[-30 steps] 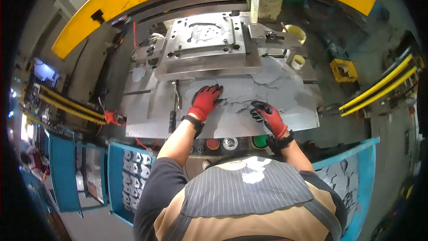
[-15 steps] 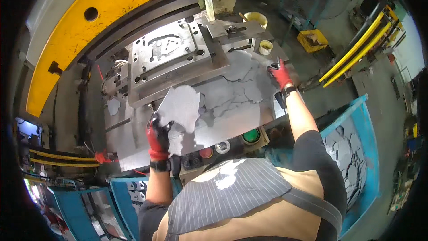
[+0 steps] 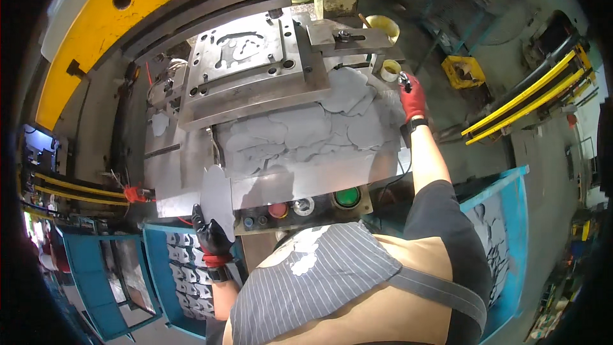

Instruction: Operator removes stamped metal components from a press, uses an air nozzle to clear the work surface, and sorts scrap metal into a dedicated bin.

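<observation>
My left hand (image 3: 214, 239), in a red and black glove, grips a flat grey sheet-metal piece (image 3: 217, 197) with a curved outline. It holds the piece tilted at the near left edge of the metal table (image 3: 306, 185). To the right, my gloved right hand (image 3: 412, 97) is closed beside a small cup (image 3: 390, 69) with yellowish contents. Something dark and shiny shows at its fingertips, too small to make out. Several similar sheet-metal pieces (image 3: 287, 126) lie overlapping on the table, in front of a steel die (image 3: 246, 57) with a cut-out recess.
A yellow press frame (image 3: 89, 32) arches overhead. Along the table's near edge sits a control box with a green button (image 3: 348, 197) and a red button (image 3: 278, 209). Blue bins stand at the left (image 3: 153, 268) and right (image 3: 520, 236), both holding metal parts. A yellow crate (image 3: 463, 71) is at the far right.
My left hand has drawn the sheet-metal piece nearer and to the left, off the overlapping pieces. My right hand has shifted slightly right, closer to the cup. The view has shifted a little.
</observation>
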The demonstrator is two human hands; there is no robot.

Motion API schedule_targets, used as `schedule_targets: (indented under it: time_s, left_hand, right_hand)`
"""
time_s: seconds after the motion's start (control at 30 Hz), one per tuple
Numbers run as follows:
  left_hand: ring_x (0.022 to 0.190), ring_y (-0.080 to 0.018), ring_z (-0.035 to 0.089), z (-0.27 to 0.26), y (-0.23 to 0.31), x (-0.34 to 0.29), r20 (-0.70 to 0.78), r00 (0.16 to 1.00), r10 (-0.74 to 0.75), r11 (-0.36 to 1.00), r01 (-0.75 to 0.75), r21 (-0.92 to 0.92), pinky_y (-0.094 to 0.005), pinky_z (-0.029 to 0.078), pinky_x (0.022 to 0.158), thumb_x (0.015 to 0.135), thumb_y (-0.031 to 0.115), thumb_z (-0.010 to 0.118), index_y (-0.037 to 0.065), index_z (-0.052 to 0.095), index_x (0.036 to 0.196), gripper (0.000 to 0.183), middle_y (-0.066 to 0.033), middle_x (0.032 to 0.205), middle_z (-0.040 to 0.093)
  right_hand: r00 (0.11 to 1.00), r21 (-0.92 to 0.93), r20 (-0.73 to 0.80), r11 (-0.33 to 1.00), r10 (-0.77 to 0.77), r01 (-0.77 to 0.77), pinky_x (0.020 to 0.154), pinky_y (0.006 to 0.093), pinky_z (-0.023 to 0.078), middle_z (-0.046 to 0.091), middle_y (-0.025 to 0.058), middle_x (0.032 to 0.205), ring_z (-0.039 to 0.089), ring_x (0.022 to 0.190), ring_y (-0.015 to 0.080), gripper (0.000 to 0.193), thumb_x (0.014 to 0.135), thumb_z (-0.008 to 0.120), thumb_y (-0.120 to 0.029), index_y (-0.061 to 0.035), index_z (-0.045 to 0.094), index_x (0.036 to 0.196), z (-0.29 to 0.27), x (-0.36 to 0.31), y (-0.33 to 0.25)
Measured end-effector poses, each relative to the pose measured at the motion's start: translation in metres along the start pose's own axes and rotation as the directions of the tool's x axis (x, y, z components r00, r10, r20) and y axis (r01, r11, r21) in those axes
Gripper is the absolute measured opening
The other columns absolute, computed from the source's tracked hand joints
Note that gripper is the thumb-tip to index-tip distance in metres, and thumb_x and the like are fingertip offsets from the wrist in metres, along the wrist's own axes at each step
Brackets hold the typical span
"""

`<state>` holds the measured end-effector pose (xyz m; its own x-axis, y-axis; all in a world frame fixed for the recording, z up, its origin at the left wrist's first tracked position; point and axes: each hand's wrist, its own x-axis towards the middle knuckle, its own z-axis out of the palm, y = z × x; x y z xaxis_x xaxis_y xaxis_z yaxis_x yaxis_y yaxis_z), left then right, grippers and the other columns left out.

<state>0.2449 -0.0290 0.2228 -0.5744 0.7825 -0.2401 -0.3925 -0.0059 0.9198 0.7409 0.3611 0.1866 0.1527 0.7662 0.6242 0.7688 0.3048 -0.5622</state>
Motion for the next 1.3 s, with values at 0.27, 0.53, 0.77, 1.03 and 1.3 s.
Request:
schedule_targets:
  time_s: [0.27, 0.53, 0.77, 1.03, 1.3]
  left_hand:
    - [0.105, -0.0197, 0.048, 0.036, -0.009, -0.001, 0.109, 0.993, 0.038, 0.999, -0.039, 0.005, -0.0356, 0.038, 0.089, 0.091, 0.031, 0.043, 0.012, 0.04, 0.129, 0.043, -0.0053, 0.119, 0.048]
    - [0.116, -0.022, 0.045, 0.067, 0.001, 0.008, 0.389, 0.921, -0.023, 0.987, 0.084, -0.14, -0.0396, 0.035, 0.098, 0.091, 0.036, 0.042, 0.014, 0.038, 0.134, 0.048, -0.0059, 0.13, 0.046]
    - [0.115, -0.0226, 0.048, 0.053, 0.018, 0.029, 0.523, 0.818, -0.241, 0.667, 0.531, -0.523, -0.0393, 0.036, 0.099, 0.091, 0.039, 0.043, 0.011, 0.042, 0.13, 0.049, -0.0065, 0.128, 0.049]
    - [0.08, -0.014, 0.058, 0.025, -0.001, 0.071, 0.222, 0.965, -0.139, 0.93, 0.204, -0.305, -0.0275, 0.047, 0.07, 0.092, 0.035, 0.043, 0.013, 0.053, 0.116, 0.034, -0.0051, 0.099, 0.061]
    - [0.051, -0.0084, 0.045, -0.003, 0.02, 0.069, 0.167, 0.941, -0.296, 0.907, 0.331, -0.259, -0.0212, 0.039, 0.049, 0.09, 0.042, 0.044, 0.016, 0.058, 0.092, 0.029, 0.0006, 0.067, 0.051]
  right_hand:
    - [0.984, 0.004, -0.101, 0.989, 0.144, -0.145, 0.074, 0.035, 0.048, 0.062, 0.0107, 0.098, 0.06, 0.088, 0.0283, 0.029, 0.075, 0.066, -0.019, -0.0125, 0.062, 0.103, -0.018, -0.005, 0.017]
    - [0.937, 0.186, -0.168, 0.943, 0.306, -0.274, 0.07, 0.0324, 0.048, 0.065, 0.0102, 0.087, 0.062, 0.08, 0.0218, 0.023, 0.077, 0.065, -0.019, -0.0092, 0.064, 0.098, -0.022, -0.009, 0.038]
    - [0.841, 0.807, -0.008, 0.5, 0.54, -0.314, 0.057, 0.0223, 0.047, 0.065, 0.0003, 0.08, 0.059, 0.063, 0.0091, 0.014, 0.082, 0.058, -0.01, -0.0036, 0.064, 0.093, -0.04, -0.006, -0.025]
    - [0.856, 0.378, -0.176, 0.837, 0.485, -0.396, 0.067, 0.0306, 0.047, 0.066, 0.0089, 0.08, 0.061, 0.07, 0.0161, 0.021, 0.078, 0.063, -0.015, -0.0024, 0.063, 0.096, -0.018, 0.01, 0.01]
    - [0.859, 0.16, -0.228, 0.888, 0.459, -0.432, 0.07, 0.0317, 0.047, 0.066, 0.0115, 0.085, 0.062, 0.075, 0.0195, 0.025, 0.078, 0.062, -0.018, -0.0007, 0.062, 0.097, -0.02, -0.015, -0.004]
